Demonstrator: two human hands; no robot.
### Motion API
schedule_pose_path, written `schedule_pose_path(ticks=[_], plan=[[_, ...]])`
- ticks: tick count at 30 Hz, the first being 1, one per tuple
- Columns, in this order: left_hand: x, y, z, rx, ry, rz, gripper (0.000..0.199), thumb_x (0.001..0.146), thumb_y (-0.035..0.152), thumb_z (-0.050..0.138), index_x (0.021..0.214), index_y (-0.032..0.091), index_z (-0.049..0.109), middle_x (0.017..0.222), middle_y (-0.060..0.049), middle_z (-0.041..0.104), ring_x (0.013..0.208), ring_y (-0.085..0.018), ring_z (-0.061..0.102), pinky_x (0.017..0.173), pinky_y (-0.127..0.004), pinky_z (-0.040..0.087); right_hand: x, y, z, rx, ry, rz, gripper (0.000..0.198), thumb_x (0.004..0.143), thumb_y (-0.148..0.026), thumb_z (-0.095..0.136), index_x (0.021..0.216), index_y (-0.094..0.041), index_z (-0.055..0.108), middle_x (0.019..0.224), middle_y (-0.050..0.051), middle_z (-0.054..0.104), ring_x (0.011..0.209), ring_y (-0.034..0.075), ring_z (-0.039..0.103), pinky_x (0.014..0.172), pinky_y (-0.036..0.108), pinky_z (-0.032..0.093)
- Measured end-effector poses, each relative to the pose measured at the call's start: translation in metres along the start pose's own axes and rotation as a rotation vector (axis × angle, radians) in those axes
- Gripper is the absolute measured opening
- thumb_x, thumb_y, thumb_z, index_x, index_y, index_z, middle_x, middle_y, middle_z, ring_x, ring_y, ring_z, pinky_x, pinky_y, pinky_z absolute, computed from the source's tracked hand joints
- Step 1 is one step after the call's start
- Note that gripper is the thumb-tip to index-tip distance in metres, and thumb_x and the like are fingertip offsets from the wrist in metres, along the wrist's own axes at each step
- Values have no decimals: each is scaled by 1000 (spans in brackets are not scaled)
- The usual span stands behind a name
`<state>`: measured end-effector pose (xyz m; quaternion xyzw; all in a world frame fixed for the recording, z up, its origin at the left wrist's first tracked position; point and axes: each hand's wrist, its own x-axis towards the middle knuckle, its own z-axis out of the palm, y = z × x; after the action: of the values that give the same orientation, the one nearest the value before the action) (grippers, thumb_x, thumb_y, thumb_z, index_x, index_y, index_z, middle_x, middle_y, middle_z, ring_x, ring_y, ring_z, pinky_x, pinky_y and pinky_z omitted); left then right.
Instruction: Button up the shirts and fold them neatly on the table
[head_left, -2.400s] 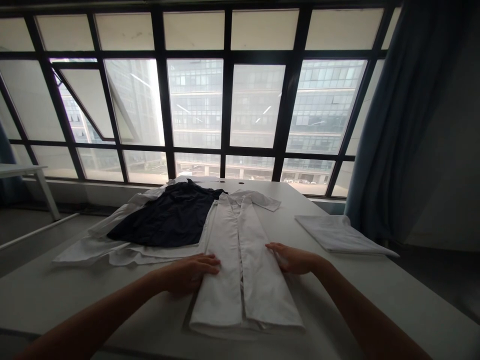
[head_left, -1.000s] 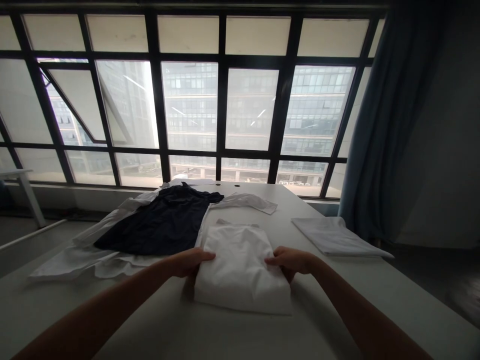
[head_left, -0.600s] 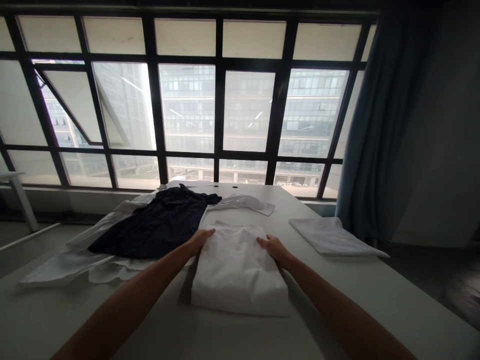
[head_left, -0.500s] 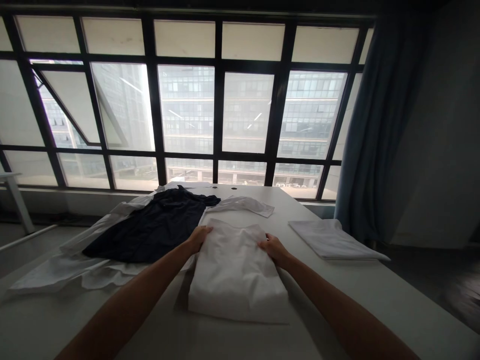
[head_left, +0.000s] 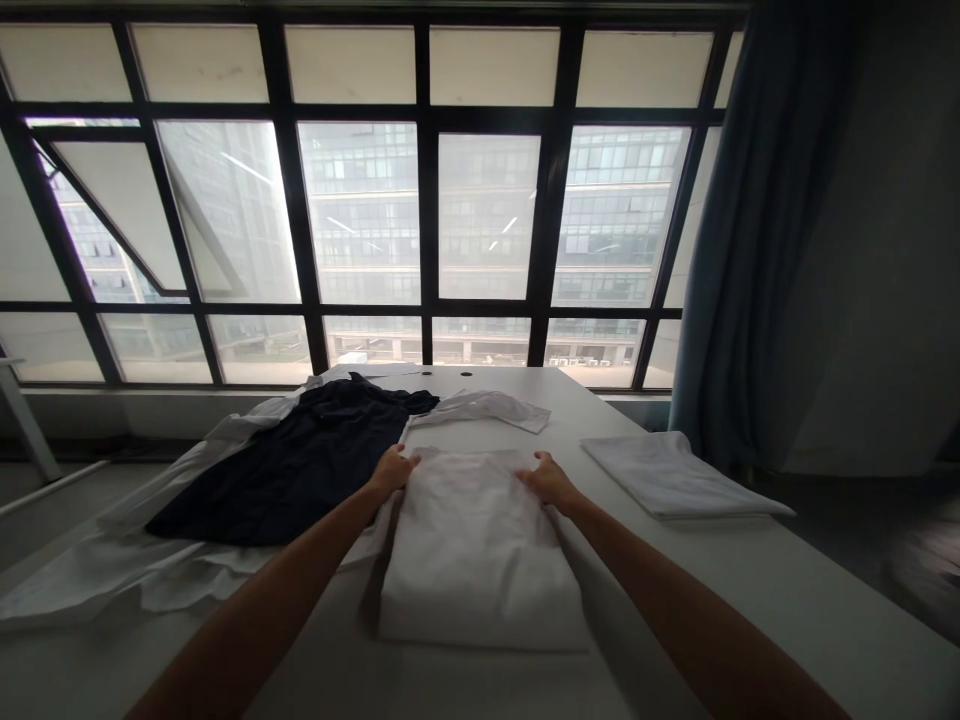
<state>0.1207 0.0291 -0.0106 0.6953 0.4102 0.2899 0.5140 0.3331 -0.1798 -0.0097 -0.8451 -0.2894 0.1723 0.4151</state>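
A folded white garment (head_left: 484,560) lies in front of me on the white table, its near edge toward me. My left hand (head_left: 391,470) grips its far left corner, fingers closed on the cloth. At the far right corner, my right hand (head_left: 549,480) pinches the same garment, thumb on the near side. The cloth between the hands is fairly flat with soft creases. What kind of garment it is, I cannot tell from the folded shape. Just left of my left hand lies a dark navy garment (head_left: 292,465), spread over white cloth.
The white table (head_left: 697,600) reaches toward the windows. Another folded white cloth (head_left: 675,480) rests near its right edge. White fabric (head_left: 67,580) spreads beneath the navy garment, and a white sleeve-like piece (head_left: 491,408) lies beyond my hands. A blue-grey curtain (head_left: 739,270) hangs at right.
The garment's far edge has been drawn straighter and flatter between my hands. Both hands keep hold of its far corners, and my view has shifted slightly.
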Motion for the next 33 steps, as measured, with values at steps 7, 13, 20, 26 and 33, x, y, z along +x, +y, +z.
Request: schedule_pose_path(ticks=[7,13,20,26,33], plan=[[-57,-8,-14,656,-252,195,79,76,48,69,138,9,41,134,-21,53,123,-32,51,97,-32,42,-46,7,-18,-160,-343,177,69,71,-39,76,128,-12,48,88,10,67,64,18,66,50,29,55],[-82,-19,3,937,-196,434,50,86,20,53,134,8,48,130,-25,52,117,-31,56,96,-37,43,-54,-7,-8,-386,-312,79,46,70,-24,74,111,-10,59,93,13,67,66,24,67,52,36,56],[-33,-10,10,836,-45,478,38,88,13,49,125,8,58,121,-19,61,117,-23,57,100,-29,40,-25,-10,4,-498,63,-225,45,86,-21,56,128,-8,50,119,21,64,115,27,59,93,32,45],[-52,-9,-6,819,-19,499,51,88,35,55,130,7,54,136,-21,53,130,-29,46,107,-37,36,-43,5,0,-465,11,-208,60,87,-44,53,133,-7,45,119,22,64,111,31,61,90,36,44],[-123,13,14,824,-387,918,38,97,37,38,116,20,66,135,-7,57,127,-21,50,110,-34,35,-66,11,-5,-466,-33,-218,64,85,-48,55,134,-7,46,130,20,58,117,29,57,94,33,42]])
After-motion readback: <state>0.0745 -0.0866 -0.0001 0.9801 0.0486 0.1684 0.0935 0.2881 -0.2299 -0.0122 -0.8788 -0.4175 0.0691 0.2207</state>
